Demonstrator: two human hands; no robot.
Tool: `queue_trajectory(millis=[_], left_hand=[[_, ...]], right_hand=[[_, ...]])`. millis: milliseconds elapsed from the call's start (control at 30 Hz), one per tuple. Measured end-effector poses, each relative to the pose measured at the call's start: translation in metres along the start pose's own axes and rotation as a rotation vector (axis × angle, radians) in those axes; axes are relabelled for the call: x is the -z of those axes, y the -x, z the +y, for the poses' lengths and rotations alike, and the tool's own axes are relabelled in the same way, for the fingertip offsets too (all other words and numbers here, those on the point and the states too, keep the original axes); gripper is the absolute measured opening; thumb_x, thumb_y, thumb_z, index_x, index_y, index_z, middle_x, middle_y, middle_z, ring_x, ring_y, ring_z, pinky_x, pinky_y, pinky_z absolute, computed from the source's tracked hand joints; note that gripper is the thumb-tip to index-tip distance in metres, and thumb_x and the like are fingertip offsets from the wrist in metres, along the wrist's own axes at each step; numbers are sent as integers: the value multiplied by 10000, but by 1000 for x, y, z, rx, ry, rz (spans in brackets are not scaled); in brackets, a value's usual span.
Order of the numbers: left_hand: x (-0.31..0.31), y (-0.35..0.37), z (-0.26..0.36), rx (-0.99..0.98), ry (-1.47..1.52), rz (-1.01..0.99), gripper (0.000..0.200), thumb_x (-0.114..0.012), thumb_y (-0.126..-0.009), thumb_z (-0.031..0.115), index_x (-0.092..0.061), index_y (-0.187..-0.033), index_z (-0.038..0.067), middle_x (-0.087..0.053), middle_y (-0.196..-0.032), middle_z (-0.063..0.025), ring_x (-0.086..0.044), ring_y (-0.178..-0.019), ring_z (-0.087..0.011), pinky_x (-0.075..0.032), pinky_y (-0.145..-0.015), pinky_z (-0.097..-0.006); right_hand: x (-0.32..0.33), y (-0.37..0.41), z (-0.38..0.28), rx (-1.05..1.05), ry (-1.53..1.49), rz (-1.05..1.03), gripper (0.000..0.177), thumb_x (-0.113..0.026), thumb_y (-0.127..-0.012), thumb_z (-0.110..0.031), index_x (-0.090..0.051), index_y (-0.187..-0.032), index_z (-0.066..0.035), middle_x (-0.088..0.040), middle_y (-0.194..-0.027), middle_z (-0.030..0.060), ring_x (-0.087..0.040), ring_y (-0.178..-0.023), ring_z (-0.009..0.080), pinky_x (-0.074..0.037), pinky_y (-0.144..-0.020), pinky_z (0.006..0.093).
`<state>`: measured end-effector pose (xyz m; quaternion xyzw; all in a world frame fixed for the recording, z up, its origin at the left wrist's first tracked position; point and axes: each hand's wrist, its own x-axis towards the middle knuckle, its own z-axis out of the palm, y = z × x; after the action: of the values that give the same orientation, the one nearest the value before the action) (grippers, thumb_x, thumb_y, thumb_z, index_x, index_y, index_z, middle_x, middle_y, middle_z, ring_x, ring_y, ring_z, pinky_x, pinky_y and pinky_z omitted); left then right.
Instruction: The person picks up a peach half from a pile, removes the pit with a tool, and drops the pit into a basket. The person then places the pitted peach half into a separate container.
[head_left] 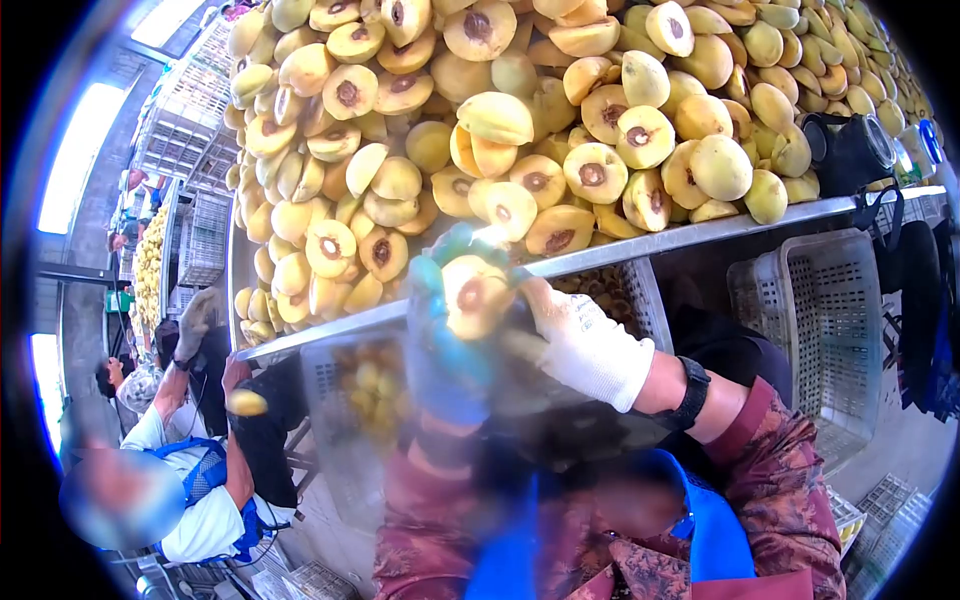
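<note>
My left hand (pixel 437 325), in a blue-green glove, grips a halved yellow peach (pixel 474 297) with its cut face and brown centre turned up. My right hand (pixel 595 350), in a white knit glove, is closed close beside that half. A blurred, pale, handle-like shape shows at its fingers, too smeared to name. Both hands are just at the near edge of a metal table (pixel 690 235). Beyond them lies a large heap of halved peaches (pixel 593 172), many showing brown pits or stained hollows.
Below the table edge, a plastic crate (pixel 325 400) holds yellow fruit; another grey crate (pixel 838 330) stands at right. A black container (pixel 848 152) sits at the table's right end. A co-worker (pixel 205 500) is at left, with stacked crates (pixel 185 105) behind.
</note>
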<state>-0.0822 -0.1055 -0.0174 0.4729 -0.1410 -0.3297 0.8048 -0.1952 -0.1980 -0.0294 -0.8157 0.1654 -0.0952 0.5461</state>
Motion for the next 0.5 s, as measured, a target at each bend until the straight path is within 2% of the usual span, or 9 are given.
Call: queue_trajectory(millis=[33,100,200,233,300,433,500], left_hand=[[3,0,-3,-5,10,-11,561,-377,-1019,463,-521,-1277,-15,-636,-1139,-127,-621,-1020,-247,-502,-932,-402],[10,2,-7,-137,-311,7,549,-375,-1022,452,-523,-1272,-14,-638,-1129,-121,-620,-1014,-242,-491,-944,-385],[14,1,-11,-302,-618,-15,517,-396,-1018,426,-517,-1269,-10,-622,-1150,-129,-608,-1045,-251,-473,-982,-407],[10,2,-10,-272,-527,-20,513,-405,-1016,421,-513,-1271,-11,-615,-1159,-136,-604,-1054,-257,-470,-989,-418],[8,4,-10,-312,-567,-42,508,-419,-1011,412,-505,-1272,-16,-601,-1175,-149,-597,-1070,-269,-466,-998,-441],[8,9,-10,-483,-871,-72,500,-435,-1007,398,-496,-1267,-25,-584,-1189,-170,-590,-1080,-291,-474,-988,-472],[8,10,-10,-390,-646,-63,499,-434,-1007,399,-497,-1264,-24,-583,-1184,-176,-591,-1075,-293,-484,-974,-468]], right_hand=[[-1,-1,1,19,-18,5,385,-618,-870,-246,-450,-1056,47,-606,-835,296,-604,-820,456,-469,-699,517],[-3,-2,1,32,-35,10,371,-615,-867,-229,-451,-1051,48,-601,-827,297,-602,-818,456,-465,-695,517],[-4,-2,-1,11,-31,13,348,-612,-864,-202,-452,-1044,48,-598,-819,295,-600,-812,457,-464,-690,513],[-5,-2,-2,3,-33,14,340,-610,-864,-193,-451,-1043,48,-599,-816,293,-600,-809,457,-465,-689,512],[-9,0,-1,-1,-46,17,328,-607,-864,-180,-451,-1042,46,-601,-807,287,-602,-797,456,-467,-681,509],[-10,1,-3,9,-79,-3,312,-606,-861,-157,-450,-1045,41,-604,-780,273,-607,-762,449,-468,-655,504],[-15,2,0,47,-123,12,303,-607,-858,-142,-449,-1042,39,-604,-768,267,-609,-746,447,-469,-643,502]])
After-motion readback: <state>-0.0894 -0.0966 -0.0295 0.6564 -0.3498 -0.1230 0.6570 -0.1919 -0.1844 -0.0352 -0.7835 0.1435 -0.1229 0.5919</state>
